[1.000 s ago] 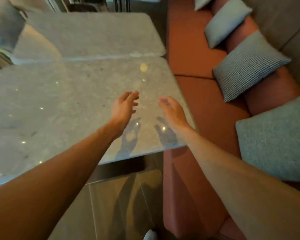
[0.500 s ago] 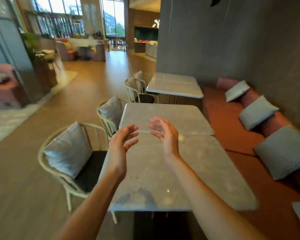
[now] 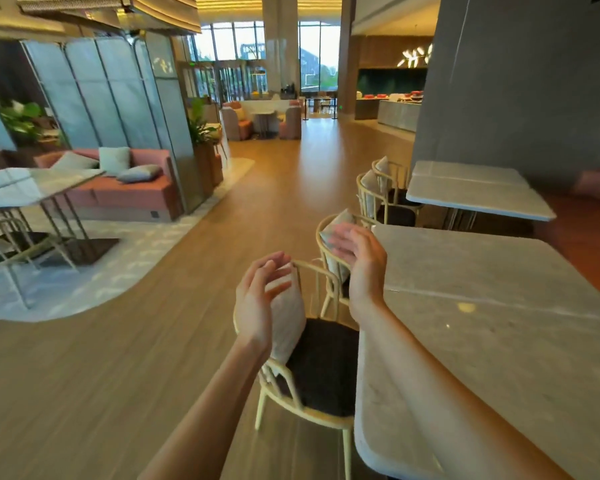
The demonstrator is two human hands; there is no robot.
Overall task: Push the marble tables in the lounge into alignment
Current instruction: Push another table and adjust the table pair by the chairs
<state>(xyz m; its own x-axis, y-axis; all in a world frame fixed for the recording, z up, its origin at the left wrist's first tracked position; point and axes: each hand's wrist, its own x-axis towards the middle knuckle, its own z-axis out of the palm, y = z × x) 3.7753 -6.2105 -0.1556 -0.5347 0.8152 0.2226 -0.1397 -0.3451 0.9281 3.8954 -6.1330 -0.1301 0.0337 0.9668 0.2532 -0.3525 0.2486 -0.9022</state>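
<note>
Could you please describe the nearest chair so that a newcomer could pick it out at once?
Find the long grey marble table on the right side of the lounge. Cream-framed chairs line its left edge; the nearest chair is the closest of that row. Unlike the chairs beyond it, its dark seat pad shows fully, with a pale cushion leaning on its back.

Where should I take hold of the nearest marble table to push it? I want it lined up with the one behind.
Probably press both palms on the nearest marble table at its rounded near edge, coming from this end: the seam runs across, and the cream chair crowds its side.
</note>
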